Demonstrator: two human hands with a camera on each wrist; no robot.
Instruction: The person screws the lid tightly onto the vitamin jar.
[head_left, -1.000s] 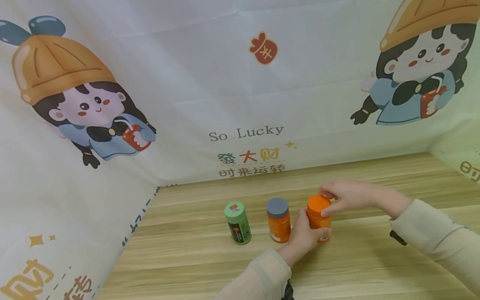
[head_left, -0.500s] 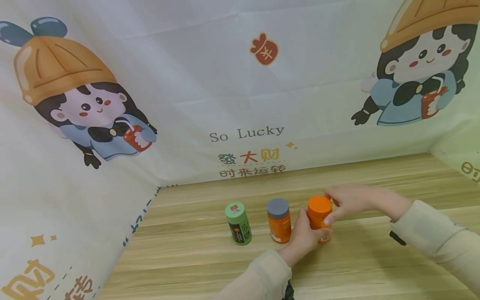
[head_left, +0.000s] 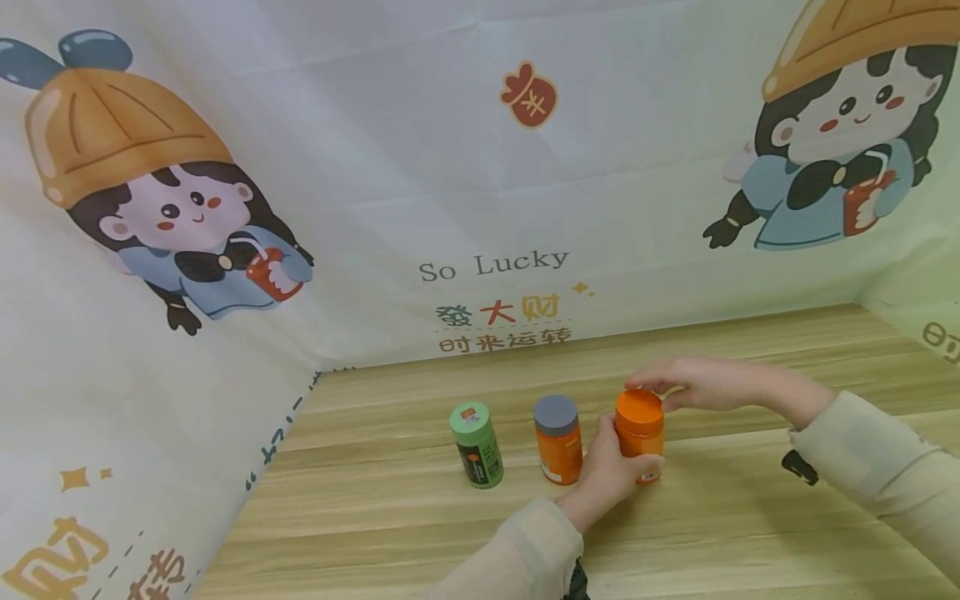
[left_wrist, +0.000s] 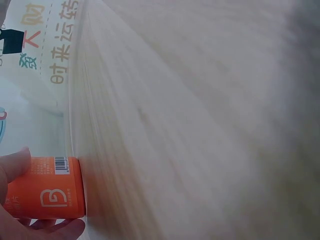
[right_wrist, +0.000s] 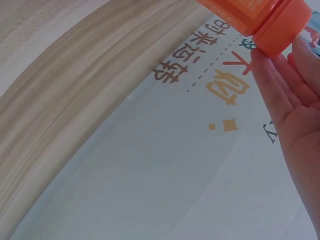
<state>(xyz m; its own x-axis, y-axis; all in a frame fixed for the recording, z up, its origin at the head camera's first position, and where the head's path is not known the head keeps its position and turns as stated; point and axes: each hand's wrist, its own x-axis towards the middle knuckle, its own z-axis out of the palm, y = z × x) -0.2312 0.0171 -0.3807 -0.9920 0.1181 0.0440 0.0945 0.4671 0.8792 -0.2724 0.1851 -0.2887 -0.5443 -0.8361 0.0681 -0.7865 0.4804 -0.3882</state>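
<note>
An orange bottle (head_left: 649,443) with an orange lid (head_left: 640,408) stands upright on the wood-grain table. My left hand (head_left: 606,468) grips its body low down, thumb across the front; the left wrist view shows fingers on both sides of the bottle's label (left_wrist: 42,192). At the top, my right hand (head_left: 708,385) holds the lid's edge, fingers at the far side and thumb on the right. In the right wrist view its fingertips meet the lid (right_wrist: 285,30). Left of this bottle stands an orange bottle with a grey lid (head_left: 557,417), then a green bottle (head_left: 478,450).
The wood-grain table (head_left: 360,517) ends at a printed cloth (head_left: 390,208) hung behind it and along both sides. All three bottles stand in a loose row, the grey-lidded one close to my left fingers.
My right hand drew back from the lid to the right, then came over it again with its fingers at the far edge. The left hand and the bottles stayed in place.
</note>
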